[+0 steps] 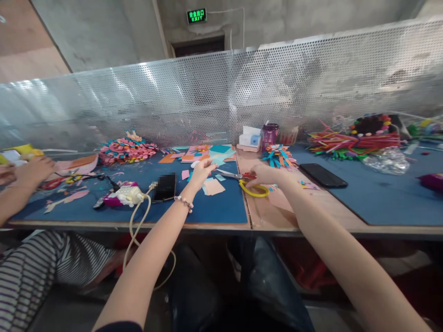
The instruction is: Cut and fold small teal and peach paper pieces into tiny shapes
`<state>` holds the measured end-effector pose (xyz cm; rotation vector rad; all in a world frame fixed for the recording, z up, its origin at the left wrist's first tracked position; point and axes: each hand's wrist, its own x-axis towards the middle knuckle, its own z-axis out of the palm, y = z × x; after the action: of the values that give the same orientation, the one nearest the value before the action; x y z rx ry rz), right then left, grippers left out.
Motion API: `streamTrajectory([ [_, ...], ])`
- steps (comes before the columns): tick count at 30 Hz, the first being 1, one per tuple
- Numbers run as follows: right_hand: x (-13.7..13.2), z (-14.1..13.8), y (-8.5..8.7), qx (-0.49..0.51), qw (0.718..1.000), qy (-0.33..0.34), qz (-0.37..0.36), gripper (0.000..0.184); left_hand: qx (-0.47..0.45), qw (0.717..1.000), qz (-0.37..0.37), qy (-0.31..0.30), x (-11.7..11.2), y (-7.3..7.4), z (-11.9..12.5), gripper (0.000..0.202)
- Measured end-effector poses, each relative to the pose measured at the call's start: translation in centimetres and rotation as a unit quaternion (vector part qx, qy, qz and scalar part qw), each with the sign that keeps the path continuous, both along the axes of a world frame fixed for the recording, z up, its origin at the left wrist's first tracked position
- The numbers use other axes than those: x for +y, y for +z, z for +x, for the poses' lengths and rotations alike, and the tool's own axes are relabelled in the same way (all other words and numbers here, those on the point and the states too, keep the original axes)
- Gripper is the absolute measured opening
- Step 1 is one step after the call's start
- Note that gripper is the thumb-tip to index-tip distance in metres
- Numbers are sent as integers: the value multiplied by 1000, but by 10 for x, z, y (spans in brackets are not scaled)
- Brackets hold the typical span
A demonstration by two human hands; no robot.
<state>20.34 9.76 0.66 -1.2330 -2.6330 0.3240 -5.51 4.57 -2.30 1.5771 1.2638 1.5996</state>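
Note:
My left hand (201,174), with a beaded bracelet (184,203) at the wrist, is closed over the blue mat. Its fingertips are pinched together beside pale blue paper (221,159); whatever lies between them is too small to make out. My right hand (262,176) grips a pair of scissors with yellow handles (254,190), and their blades (226,174) point left toward my left fingertips. Below the blades lie cream paper squares (213,186). A small pink paper piece (186,174) rests left of my left hand.
A dark phone (165,187) and a power strip (126,195) with a hanging cable lie to the left. Behind stand a pink-and-blue paper bundle (126,150), a tissue box (250,138) and a purple cup (270,136). Another phone (323,175) lies right. A co-worker's hands (32,170) are far left.

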Motion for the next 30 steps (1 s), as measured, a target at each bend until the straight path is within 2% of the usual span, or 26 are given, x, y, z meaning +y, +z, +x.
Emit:
streamTrajectory([
  [4,-3,-10,-5,-27,1000,-13,-7,25,-10,1000,-6,-12,-2,2,1,20],
  [7,-6,-14,-9,-9,999,-29,-10,23,-26,999,-8,-18,-2,4,1,19],
  [13,-4,-13,-7,137,989,-42,-26,26,-82,996,7,-23,-2,5,0,20],
  [16,-3,-9,0,229,972,-16,-55,27,-115,992,12,-40,-3,6,1,20],
  [21,-10,-6,10,329,931,31,-154,21,-153,986,13,-70,-5,8,3,19],
  [25,-12,-9,9,380,898,38,-217,18,-168,983,9,-78,-5,8,2,21],
  [30,-3,-12,2,426,860,26,-279,23,-178,981,-1,-76,-3,8,1,19],
])
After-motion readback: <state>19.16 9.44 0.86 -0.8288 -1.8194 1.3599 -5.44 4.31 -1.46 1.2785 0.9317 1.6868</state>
